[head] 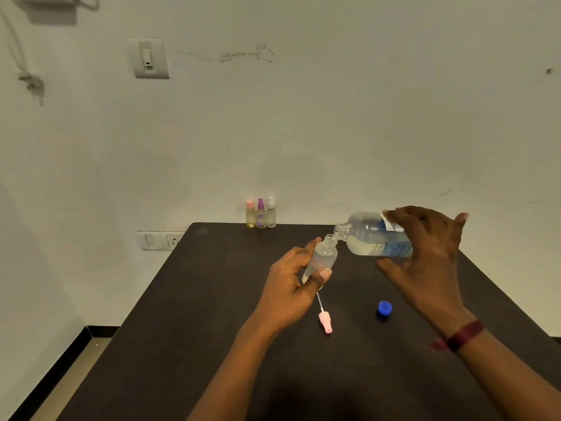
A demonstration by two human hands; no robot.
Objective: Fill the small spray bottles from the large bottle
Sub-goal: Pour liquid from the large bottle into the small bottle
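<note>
My left hand [291, 278] grips a small clear spray bottle [322, 256] with its top off, tilted to the right above the dark table [212, 329]. My right hand [425, 253] holds the large clear bottle [373, 235] with a blue label tipped on its side, its open mouth touching the small bottle's neck. Liquid lies along the large bottle's lower side. The pink spray top [324, 323] with its thin tube lies on the table below my left hand. The blue cap [384, 308] sits to its right.
Three small spray bottles stand in a row at the table's far edge by the wall: pink-topped [250, 214], purple-topped [260, 214], white-topped [271, 213]. A wall socket [161, 240] sits left of the table. The floor drops away at the left.
</note>
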